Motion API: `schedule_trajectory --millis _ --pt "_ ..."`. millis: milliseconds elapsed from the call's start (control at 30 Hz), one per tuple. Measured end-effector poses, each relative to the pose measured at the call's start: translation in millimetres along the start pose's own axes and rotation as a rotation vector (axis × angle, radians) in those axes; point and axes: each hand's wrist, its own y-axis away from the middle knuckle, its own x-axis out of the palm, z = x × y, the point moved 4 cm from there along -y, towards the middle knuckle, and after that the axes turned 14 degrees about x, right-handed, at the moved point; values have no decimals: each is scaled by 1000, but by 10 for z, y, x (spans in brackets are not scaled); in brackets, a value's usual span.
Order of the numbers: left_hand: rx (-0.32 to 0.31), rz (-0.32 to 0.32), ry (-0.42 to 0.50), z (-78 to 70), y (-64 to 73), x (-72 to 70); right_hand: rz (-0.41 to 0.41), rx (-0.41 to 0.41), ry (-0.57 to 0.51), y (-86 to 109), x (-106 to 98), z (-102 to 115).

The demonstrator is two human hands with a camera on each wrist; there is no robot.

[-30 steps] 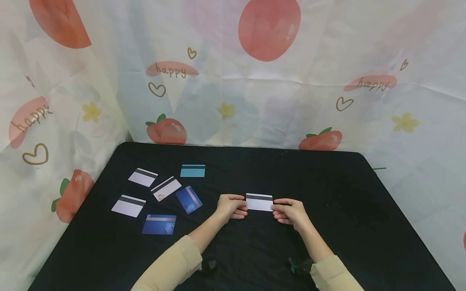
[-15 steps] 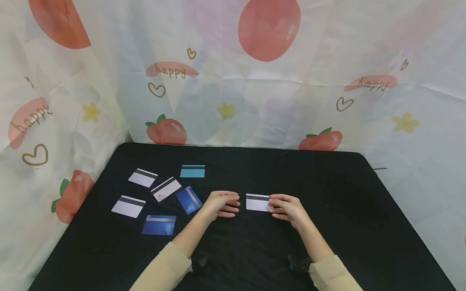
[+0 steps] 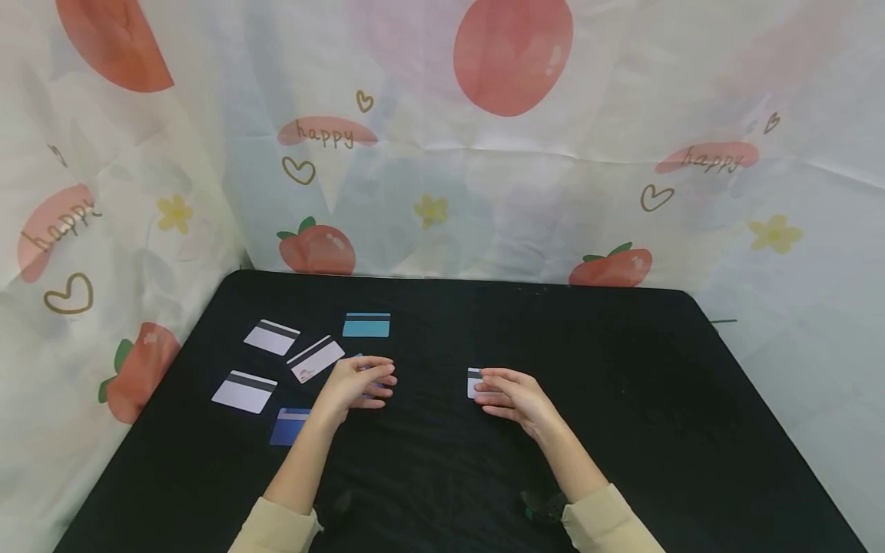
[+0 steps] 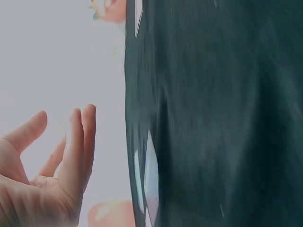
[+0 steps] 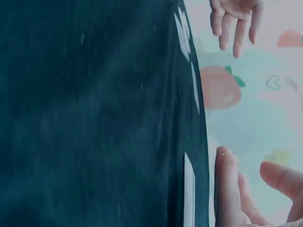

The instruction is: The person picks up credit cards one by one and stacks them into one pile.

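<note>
In the head view, my left hand [image 3: 356, 388] is over a dark blue card that it mostly hides. Its fingers are loosely extended, and the left wrist view shows the thumb apart with nothing held. My right hand [image 3: 517, 401] covers much of a white card [image 3: 472, 385] with a dark magnetic stripe. The right wrist view shows that card [image 5: 189, 194] lying on the table, apart from the right hand [image 5: 236, 203]. Around the left hand lie a light blue card [image 3: 366, 328], another dark blue card [image 3: 286, 430], partly hidden by the forearm, and a tilted white card [image 3: 314, 359].
Two more white striped cards, one farther back [image 3: 272, 337] and one nearer [image 3: 244, 392], lie on the left of the black-covered table [image 3: 657, 415]. A fruit-print cloth [image 3: 512, 207] hangs behind the table and along its left side.
Both hands have let go of the white card, which stays in place. My left hand has moved left over the dark blue card. My right hand has shifted left, covering more of the white card.
</note>
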Motion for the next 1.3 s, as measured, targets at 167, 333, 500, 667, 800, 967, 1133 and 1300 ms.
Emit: schedule_trajectory --millis 167,333,500,667,800,967,1133,1300 --pt "-4 -50 -7 43 119 -278 37 2 5 -16 170 -14" --pt "-10 -70 -16 97 256 -514 72 -6 1 -40 331 -32" --pt "-24 -88 -30 145 399 -724 123 -10 7 -56 515 -56" --pt "-43 -104 -36 179 532 -928 182 -8 19 -63 699 -76" --pt "-56 -123 0 193 613 -1088 215 -11 18 -76 849 -111" --pt "-73 -150 58 227 709 -1289 246 -11 13 -84 1044 -182" --pt "-118 -177 56 294 802 -1437 269 12 10 -73 1240 -259" --pt "-155 -189 65 383 874 -1526 284 37 -4 -41 1418 -309"
